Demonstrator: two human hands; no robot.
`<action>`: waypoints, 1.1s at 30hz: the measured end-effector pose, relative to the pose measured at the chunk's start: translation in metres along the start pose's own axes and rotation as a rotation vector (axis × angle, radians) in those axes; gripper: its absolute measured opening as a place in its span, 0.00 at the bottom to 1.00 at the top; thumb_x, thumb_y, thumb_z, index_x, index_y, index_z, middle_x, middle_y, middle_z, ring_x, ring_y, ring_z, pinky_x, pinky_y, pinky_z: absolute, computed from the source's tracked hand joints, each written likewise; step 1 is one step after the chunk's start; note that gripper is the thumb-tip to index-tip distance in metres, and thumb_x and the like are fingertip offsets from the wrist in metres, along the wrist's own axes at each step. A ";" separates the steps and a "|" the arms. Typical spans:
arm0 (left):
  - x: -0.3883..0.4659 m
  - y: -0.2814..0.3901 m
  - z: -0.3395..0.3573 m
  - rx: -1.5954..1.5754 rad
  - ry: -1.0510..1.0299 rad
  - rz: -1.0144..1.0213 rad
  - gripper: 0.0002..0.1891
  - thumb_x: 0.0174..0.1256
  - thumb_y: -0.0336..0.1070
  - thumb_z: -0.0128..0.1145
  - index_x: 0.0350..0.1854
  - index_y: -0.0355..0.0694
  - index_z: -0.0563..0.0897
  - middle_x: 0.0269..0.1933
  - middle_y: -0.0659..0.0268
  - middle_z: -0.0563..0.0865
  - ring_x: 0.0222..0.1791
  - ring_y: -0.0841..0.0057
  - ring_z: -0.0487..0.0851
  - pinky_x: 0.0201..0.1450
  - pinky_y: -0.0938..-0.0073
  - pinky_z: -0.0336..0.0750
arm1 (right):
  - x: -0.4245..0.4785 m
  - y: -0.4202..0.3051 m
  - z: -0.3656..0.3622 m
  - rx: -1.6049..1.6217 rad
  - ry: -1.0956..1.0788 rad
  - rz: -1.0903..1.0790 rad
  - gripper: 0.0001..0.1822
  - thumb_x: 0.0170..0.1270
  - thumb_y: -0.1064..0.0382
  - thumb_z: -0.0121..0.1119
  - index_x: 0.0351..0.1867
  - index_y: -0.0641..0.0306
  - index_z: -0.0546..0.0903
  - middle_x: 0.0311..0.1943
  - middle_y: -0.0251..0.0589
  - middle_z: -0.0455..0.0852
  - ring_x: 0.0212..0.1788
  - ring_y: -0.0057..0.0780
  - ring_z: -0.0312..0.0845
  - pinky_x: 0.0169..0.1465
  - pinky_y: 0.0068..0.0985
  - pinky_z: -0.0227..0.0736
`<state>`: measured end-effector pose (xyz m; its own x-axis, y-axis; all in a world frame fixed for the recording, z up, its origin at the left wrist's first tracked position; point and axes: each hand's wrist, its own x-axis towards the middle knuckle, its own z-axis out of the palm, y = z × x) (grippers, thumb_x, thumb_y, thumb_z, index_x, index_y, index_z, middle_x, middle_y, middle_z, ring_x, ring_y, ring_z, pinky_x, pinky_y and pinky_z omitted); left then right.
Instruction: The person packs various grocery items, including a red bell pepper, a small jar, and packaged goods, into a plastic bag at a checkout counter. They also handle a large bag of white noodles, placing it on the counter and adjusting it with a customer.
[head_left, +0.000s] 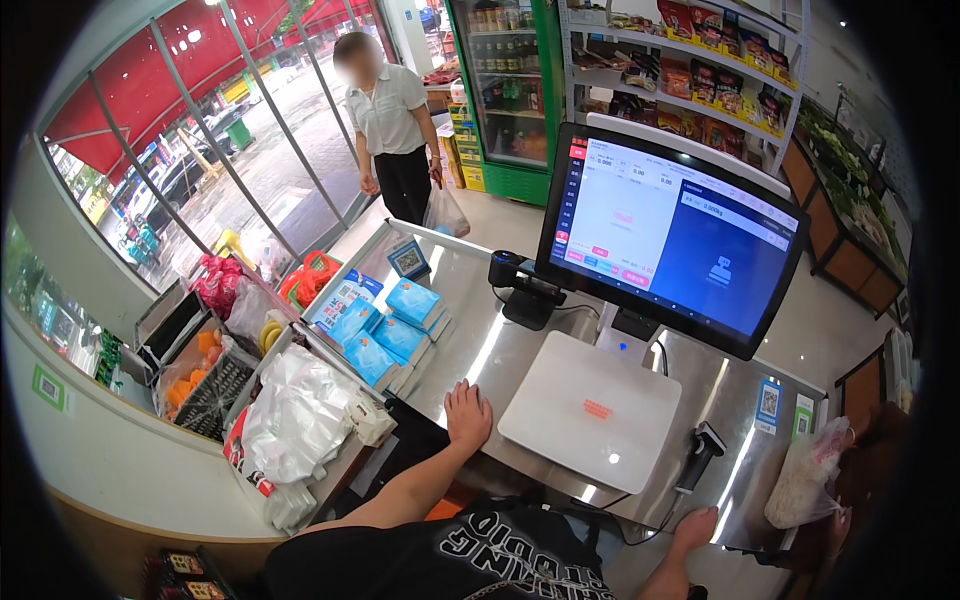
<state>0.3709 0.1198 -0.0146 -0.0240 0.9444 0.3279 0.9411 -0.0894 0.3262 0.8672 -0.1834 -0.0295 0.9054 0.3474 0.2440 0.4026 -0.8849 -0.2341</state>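
My left hand (469, 415) rests palm down on the near edge of the metal checkout counter (480, 300), its fingers a little apart and nothing in it. To its right is the flat weighing plate (592, 409) of a checkout scale, below a lit touchscreen (675, 232). My right hand (696, 527) is at the counter's near edge, below a handheld barcode scanner (701, 454) that lies on the metal; its fingers are partly hidden from this angle. Beyond my left hand stand stacked blue tissue packs (390, 330).
A person (390, 112) stands beyond the counter with a plastic bag (448, 214). At the right edge, another person's hand (840, 521) is by a filled plastic bag (806, 480). White plastic bags (296, 412) lie at left. A black scanning stand (529, 289) is behind the plate.
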 end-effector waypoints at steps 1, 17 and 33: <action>0.000 0.001 -0.001 0.004 -0.004 0.000 0.25 0.71 0.42 0.56 0.65 0.34 0.74 0.72 0.49 0.73 0.76 0.53 0.65 0.80 0.46 0.53 | 0.000 0.002 0.003 0.012 0.034 -0.008 0.09 0.70 0.62 0.51 0.36 0.65 0.76 0.37 0.57 0.84 0.41 0.64 0.80 0.43 0.56 0.72; 0.000 0.000 0.001 0.013 0.027 0.023 0.25 0.71 0.43 0.56 0.65 0.33 0.74 0.71 0.49 0.74 0.76 0.53 0.65 0.79 0.46 0.54 | 0.002 0.010 0.015 -0.077 0.010 0.034 0.09 0.72 0.60 0.51 0.38 0.62 0.78 0.38 0.53 0.86 0.41 0.61 0.83 0.42 0.55 0.75; 0.000 -0.001 -0.001 0.017 0.009 0.003 0.26 0.71 0.43 0.56 0.66 0.34 0.74 0.71 0.50 0.74 0.76 0.54 0.66 0.80 0.47 0.54 | 0.001 -0.006 -0.004 -0.056 -0.060 0.056 0.11 0.73 0.61 0.47 0.38 0.65 0.78 0.42 0.55 0.86 0.46 0.61 0.82 0.48 0.54 0.75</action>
<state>0.3700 0.1197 -0.0136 -0.0243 0.9414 0.3365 0.9469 -0.0864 0.3099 0.8653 -0.1794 -0.0242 0.9335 0.3132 0.1746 0.3442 -0.9190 -0.1922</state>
